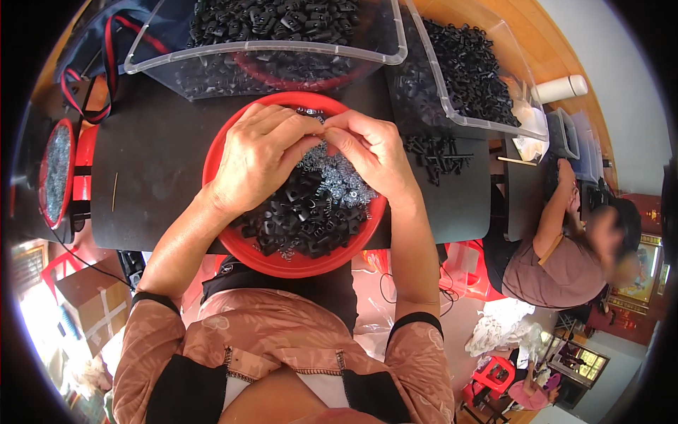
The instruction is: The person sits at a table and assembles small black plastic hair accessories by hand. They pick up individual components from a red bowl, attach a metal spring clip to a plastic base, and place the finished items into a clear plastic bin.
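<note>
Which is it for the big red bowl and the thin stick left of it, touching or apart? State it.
Apart. The head view shows the thin stick lying left of the big red bowl, with dark tabletop plainly between them.

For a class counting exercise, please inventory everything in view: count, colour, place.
Basin: 1, red, on worktable
Worktable: 1, black, under basin
Springs: many, silvery, in basin
Plastic pieces: many, black, in basin
Clear bins: 2, transparent, upper middle and right
Bin contents: many, black, in both bins
Loose parts: many, black, right of basin
Side basin: 1, red, far left
Strap: 1, red and black, upper left
Bottle: 1, white, upper right
Carton: 1, brown, lower left
Stool: at least 1, red, lower right
Other people: 2, brown and pink tops, right
Left hand: 1, bare, over basin
Right hand: 1, bare, over basin
</note>
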`<state>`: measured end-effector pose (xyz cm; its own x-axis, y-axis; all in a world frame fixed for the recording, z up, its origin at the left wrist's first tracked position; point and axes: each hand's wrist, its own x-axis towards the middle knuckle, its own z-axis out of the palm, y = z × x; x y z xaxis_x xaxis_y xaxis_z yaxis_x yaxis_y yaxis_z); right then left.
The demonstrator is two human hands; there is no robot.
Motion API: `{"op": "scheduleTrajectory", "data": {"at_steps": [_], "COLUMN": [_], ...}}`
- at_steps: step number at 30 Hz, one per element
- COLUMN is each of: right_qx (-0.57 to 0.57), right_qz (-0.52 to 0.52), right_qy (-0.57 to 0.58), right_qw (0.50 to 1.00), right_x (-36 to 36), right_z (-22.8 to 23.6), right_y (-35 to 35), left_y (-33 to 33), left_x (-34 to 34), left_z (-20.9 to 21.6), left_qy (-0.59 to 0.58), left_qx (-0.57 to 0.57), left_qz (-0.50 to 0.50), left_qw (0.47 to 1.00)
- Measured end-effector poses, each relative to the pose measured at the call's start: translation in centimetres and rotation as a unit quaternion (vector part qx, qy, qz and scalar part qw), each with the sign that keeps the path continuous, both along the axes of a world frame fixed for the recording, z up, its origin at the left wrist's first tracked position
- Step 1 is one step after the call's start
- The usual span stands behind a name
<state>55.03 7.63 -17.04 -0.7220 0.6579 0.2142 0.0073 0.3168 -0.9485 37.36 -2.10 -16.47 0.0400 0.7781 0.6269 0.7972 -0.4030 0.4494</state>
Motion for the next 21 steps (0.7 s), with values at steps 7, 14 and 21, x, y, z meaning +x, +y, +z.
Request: {"op": "scheduleTrajectory", "data": {"at_steps": [7, 14, 21], "right_qx": [0.008, 0.072, 0.121], "right_qz": [-0.009, 0.025, 0.014], "right_qy": [-0.048, -0.015, -0.026], "right_qw": [0.999, 0.997, 0.992], "right_x": [0.7, 0.5, 0.3], "right_z": [0.3, -1.1, -1.0], "right_y": [-0.5, 0.0, 0.0], "left_y": [-3.8, -14.0, -18.7], "left_x": [-1.1, -9.6, -15.1], "left_z": [2.7, 0.4, -2.7], "left_qy": [0.009, -0.034, 0.000], "left_qx": [-0.071, -0.103, -0.206], "left_qz": [0.064, 0.432, 0.545], "left_qw": [0.995, 0.895, 0.813]}}
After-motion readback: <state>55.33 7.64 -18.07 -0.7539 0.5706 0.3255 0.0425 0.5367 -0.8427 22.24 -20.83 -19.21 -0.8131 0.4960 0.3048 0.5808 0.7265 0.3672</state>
